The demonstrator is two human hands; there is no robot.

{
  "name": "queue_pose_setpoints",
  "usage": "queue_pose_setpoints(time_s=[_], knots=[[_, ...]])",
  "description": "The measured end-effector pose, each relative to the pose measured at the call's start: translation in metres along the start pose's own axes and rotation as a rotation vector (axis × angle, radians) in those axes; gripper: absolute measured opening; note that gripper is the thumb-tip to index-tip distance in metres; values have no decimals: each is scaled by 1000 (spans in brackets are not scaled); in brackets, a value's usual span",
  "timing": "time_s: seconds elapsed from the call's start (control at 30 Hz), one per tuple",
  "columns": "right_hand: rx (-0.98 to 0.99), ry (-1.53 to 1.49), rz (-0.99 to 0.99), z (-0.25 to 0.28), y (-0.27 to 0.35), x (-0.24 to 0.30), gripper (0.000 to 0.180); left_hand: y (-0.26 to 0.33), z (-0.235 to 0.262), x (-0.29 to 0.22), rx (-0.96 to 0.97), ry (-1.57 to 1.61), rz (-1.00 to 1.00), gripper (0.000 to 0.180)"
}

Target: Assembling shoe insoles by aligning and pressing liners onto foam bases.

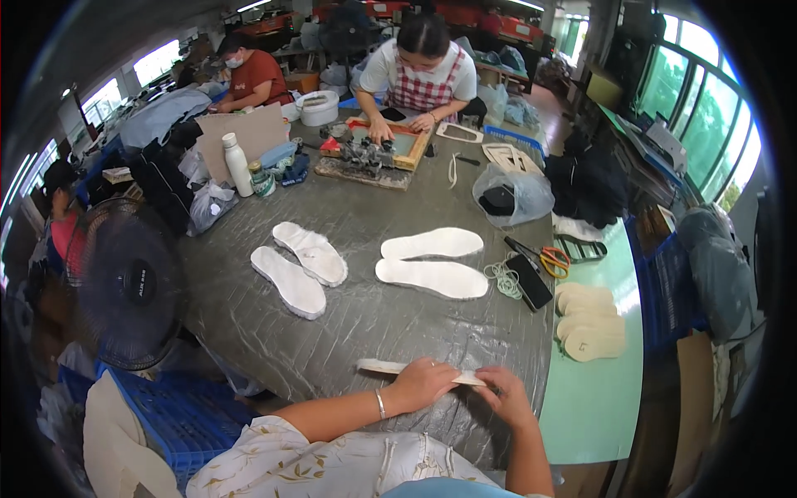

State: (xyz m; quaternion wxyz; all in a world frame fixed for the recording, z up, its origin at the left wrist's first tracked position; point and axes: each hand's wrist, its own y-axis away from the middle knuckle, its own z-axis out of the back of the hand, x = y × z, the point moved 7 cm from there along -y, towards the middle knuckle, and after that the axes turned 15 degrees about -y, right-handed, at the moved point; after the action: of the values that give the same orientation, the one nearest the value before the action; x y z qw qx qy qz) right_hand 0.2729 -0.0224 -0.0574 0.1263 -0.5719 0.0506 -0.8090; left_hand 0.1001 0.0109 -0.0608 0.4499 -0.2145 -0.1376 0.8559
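Note:
Near the table's front edge a white insole (378,366) is held edge-on, a thin strip to the eye. My left hand (424,385), with a bracelet at the wrist, closes over its middle. At the insole's right end my right hand (506,397) pinches it between thumb and fingers. Beyond my hands two smooth white insoles (433,279) lie side by side, toes and heels roughly level. To the left rest two fluffy white insoles (289,282), set at a slant and touching each other.
Right of the smooth insoles are a phone (530,282), pale cord (505,280) and orange-handled scissors (554,261). Cream insole shapes (591,322) lie on the green side table (599,411). A co-worker (425,70) works at the far side. A fan (129,282) stands left.

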Motion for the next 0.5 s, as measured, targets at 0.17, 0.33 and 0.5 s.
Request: queue_pose_setpoints(time_s=[0.17, 0.33, 0.5], knots=[[-46, 87, -39, 12, 27, -21, 24, 3, -15, -3, 10, 34, -2, 22], [-146, 225, -30, 7, 25, 5, 55, 12, -15, 3, 43, 2, 4, 22], [15, 107, -269, 4, 36, -28, 29, 14, -10, 7, 96, 7, 45, 35]])
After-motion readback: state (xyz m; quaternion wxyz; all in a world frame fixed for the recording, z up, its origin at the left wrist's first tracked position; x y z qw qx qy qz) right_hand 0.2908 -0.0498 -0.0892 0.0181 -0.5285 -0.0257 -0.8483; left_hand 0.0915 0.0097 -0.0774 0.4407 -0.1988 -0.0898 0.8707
